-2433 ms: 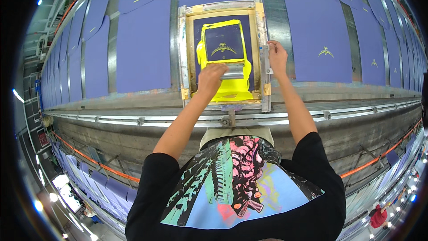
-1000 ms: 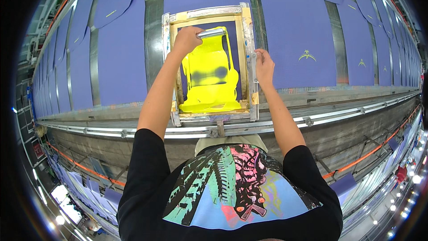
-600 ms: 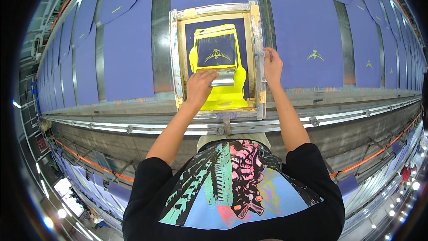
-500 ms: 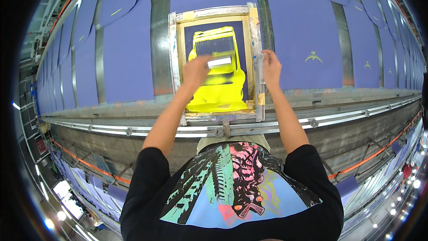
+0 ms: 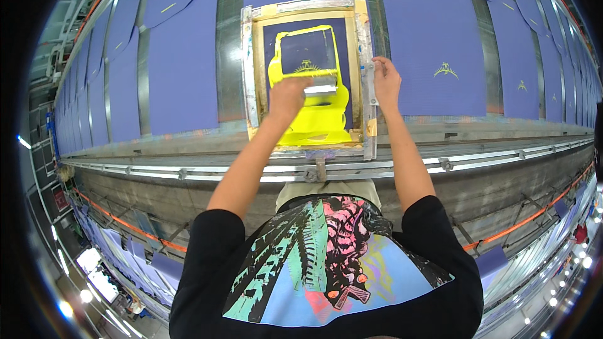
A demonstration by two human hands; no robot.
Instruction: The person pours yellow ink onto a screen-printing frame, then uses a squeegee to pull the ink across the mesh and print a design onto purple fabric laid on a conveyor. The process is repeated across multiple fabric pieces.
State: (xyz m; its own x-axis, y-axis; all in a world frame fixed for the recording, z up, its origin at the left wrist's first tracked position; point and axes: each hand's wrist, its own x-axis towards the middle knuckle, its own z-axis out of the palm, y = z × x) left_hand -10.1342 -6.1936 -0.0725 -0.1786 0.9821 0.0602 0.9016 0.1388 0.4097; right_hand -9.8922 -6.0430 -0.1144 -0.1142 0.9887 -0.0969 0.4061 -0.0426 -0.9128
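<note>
My left hand (image 5: pixel 290 97) is closed on a metal squeegee (image 5: pixel 321 89), slightly blurred, which crosses the middle of a printing screen in a taped frame (image 5: pixel 251 63). Bright yellow ink (image 5: pixel 314 132) pools at the screen's near end and rings a dark rectangle (image 5: pixel 307 47) showing a small arched emblem. My right hand (image 5: pixel 386 85) grips the frame's right side at a metal bar (image 5: pixel 369 78), fingers curled.
Purple cut panels (image 5: pixel 433 37) lie in rows along the long metal table (image 5: pixel 227 75), several with small yellow prints. A steel rail (image 5: pixel 163 172) runs along the near edge; orange tubing (image 5: pixel 502 235) is below. A person in red (image 5: pixel 581 233) is at far right.
The squeegee in my left hand has gone from the screen's far end down to below the emblem, then back up to mid-screen, uncovering the dark rectangle. My right hand stays on the frame.
</note>
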